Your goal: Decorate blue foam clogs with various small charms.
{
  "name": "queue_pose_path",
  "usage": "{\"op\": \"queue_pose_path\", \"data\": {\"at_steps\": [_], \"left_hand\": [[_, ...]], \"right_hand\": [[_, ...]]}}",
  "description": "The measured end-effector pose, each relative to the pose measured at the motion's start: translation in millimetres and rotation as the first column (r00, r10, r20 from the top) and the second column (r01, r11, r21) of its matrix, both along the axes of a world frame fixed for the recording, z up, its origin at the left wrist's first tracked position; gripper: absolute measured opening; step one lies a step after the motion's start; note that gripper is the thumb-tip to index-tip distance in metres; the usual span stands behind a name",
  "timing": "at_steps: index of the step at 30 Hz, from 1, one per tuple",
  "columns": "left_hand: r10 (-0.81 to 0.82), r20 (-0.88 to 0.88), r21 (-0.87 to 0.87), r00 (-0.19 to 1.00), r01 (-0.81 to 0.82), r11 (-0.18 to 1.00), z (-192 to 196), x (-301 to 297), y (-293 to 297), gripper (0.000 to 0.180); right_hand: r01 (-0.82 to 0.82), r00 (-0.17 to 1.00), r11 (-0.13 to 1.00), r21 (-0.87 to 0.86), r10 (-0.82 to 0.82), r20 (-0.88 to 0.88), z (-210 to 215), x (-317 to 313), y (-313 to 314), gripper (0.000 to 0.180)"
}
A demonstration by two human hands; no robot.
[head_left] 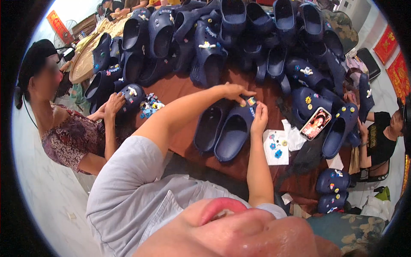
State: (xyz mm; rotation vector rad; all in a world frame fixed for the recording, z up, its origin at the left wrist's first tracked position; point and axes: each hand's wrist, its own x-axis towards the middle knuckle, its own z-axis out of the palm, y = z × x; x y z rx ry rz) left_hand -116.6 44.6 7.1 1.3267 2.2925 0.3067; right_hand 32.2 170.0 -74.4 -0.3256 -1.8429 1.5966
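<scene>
At the toe of a navy clog [233, 138] on the reddish-brown tablecloth [182, 133], both hands of the person meet, with a small colourful shoe charm [251, 101] between their fingertips. The left hand [234, 91] reaches over from the left, its index finger stretched out above the toe and its thumb lower, set apart from that finger, near the charm; whether they press or pinch it I cannot tell. The right hand [259, 118] holds the toe from the right, fingers curled along its edge beside white letter charms [252, 112]. Just left of the clog under the fingers lies a second navy clog [208, 130], its heel toward the wearer. Near the right fingers, to their lower right, is a white card [272, 159] carrying blue flower charms [278, 153], with crumpled white paper [293, 136] next to it and a smartphone [316, 123] farther right. Well left of the left fingers, loose charms [150, 106] lie in a pile beside a co-worker's hands [114, 103], which rest at a decorated clog [132, 97]. Beyond the fingertips, a heap of navy clogs [212, 55] arcs across the table's far side.
</scene>
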Motion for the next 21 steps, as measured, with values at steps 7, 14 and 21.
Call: {"op": "queue_pose_path", "data": {"at_steps": [7, 14, 21], "left_hand": [[0.115, -0.250, 0.160, 0.961, -0.076, 0.984, -1, -5, -4, 0.083], [0.145, -0.162, 0.617, 0.976, -0.014, 0.787, 1, -6, -23, 0.045], [-0.074, 0.151, 0.382, 0.986, 0.010, 0.924, 26, -20, -14, 0.067]], "right_hand": [[-0.021, 0.997, 0.997, 0.074, 0.027, -0.070, -6, -13, 12, 0.036], [0.022, 1.000, 0.999, 0.030, -0.021, -0.019, 10, -8, 5, 0.034], [0.025, 1.000, 0.999, 0.033, -0.024, -0.016, 5, -3, 2, 0.034]]}}
